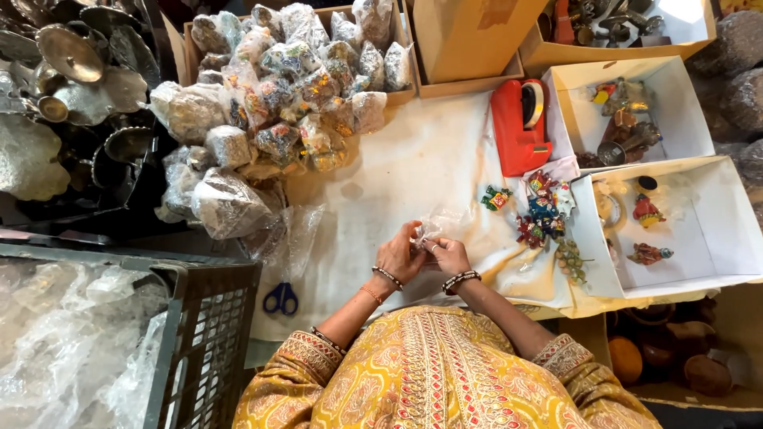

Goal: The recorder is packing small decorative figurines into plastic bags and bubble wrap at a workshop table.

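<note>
Both hands are pinching a small clear plastic bag (433,226) just above the white cloth-covered table (413,167) — the left hand (400,258) and right hand (450,256) are closing their fingers narrowly on its crinkled film. The thin film is looking liable to slip or tear under tugging. Painted figurines (540,214), a red tape dispenser (520,127), blue scissors (280,298) and wrapped bundles (278,103) are crowding the surface — open white boxes (691,230) are sitting alongside.
</note>
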